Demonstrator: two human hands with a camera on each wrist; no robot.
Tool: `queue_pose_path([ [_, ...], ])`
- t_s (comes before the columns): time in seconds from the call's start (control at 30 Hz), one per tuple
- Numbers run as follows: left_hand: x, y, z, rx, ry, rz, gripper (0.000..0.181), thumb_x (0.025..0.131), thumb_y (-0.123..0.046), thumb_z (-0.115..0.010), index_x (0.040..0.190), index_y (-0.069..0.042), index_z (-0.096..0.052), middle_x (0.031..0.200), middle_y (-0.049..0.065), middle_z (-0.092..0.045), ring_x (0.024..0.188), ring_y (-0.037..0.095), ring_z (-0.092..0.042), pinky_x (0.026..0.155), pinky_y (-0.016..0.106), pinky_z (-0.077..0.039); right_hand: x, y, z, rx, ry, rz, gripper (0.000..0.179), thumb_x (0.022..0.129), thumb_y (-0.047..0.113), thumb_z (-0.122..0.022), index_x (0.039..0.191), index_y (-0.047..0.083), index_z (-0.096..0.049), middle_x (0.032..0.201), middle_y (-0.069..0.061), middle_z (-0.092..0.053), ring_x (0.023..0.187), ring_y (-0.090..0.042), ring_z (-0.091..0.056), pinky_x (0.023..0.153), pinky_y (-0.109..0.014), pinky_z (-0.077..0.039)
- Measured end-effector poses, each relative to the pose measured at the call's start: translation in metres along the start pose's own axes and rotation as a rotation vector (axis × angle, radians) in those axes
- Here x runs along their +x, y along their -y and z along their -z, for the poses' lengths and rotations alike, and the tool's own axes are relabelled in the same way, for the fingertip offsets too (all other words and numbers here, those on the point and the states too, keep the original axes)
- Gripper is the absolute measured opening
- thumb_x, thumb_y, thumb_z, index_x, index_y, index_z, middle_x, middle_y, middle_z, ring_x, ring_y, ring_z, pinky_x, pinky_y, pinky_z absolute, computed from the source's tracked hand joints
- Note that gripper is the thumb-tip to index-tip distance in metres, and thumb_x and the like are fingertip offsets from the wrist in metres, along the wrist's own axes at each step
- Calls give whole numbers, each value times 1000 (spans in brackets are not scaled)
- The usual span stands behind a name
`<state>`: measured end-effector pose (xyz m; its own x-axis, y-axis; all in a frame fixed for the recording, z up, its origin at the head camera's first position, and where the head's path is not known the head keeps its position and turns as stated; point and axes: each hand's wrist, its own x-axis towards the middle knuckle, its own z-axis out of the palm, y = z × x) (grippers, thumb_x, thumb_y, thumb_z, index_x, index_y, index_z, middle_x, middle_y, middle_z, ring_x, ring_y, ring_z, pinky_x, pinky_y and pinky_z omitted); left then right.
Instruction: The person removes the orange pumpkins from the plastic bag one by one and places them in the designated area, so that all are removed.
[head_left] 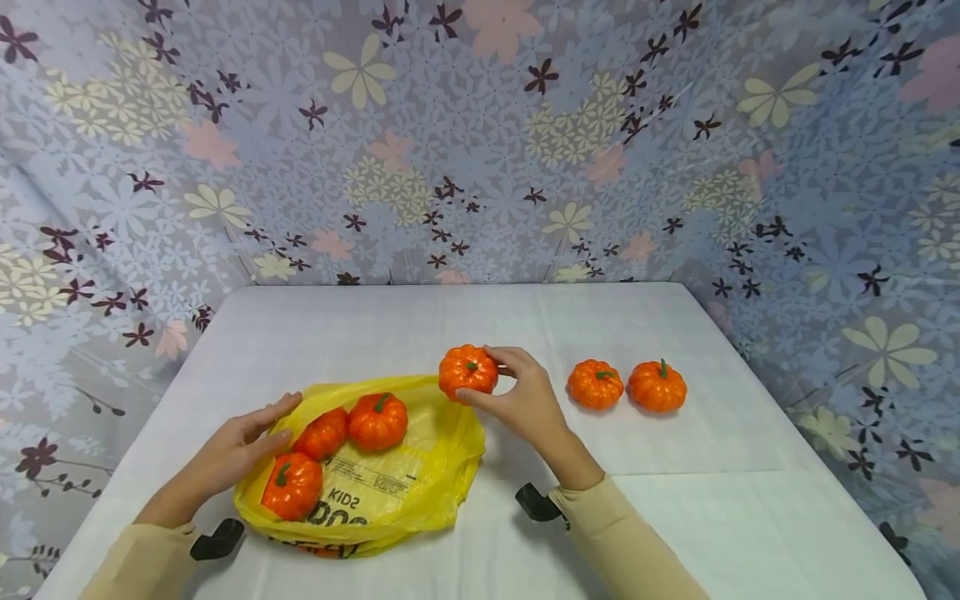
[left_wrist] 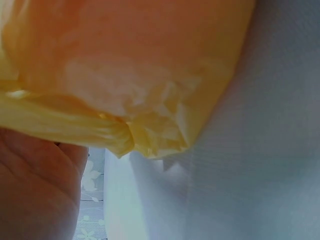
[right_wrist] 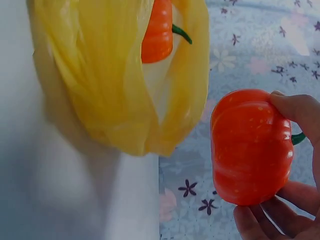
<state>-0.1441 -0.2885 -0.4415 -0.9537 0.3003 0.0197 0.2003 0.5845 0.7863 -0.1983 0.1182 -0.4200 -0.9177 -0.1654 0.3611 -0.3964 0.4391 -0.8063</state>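
Note:
My right hand holds a small orange pumpkin between thumb and fingers, above the right rim of a yellow plastic bag. The right wrist view shows this pumpkin from the side, its green stem facing the palm. The bag lies with its mouth spread open and several orange pumpkins inside, among them one at the back and one at the front left. At the bag's left rim rests my left hand, fingers extended and thumb apart. Its palm shows beside the yellow plastic; its fingertips are hidden there.
Two more orange pumpkins, one left and one right, sit side by side on the white-covered table, right of my right hand. A flowered cloth hangs behind the table and along its sides.

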Motion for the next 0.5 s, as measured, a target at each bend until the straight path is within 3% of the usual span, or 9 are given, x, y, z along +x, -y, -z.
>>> queue_pose_path([
  [0.13,0,-2,1,-12,1,4,57,103,-24,-59,152,0,-42,156,22,-35,144,49,-25,110,67,-25,0,-5,6,-24,-28,-9,70,73,34,-93,130,4,-66,126,-4,-64,109,-20,-61,94,-41,-53],
  [0.5,1,-1,0,-15,3,14,58,103,-25,-59,152,0,-42,156,22,-35,144,49,-25,109,68,-23,-1,-17,22,-82,-97,-80,70,75,37,-91,132,4,-65,129,-8,-62,114,-24,-60,98,-42,-51],
])
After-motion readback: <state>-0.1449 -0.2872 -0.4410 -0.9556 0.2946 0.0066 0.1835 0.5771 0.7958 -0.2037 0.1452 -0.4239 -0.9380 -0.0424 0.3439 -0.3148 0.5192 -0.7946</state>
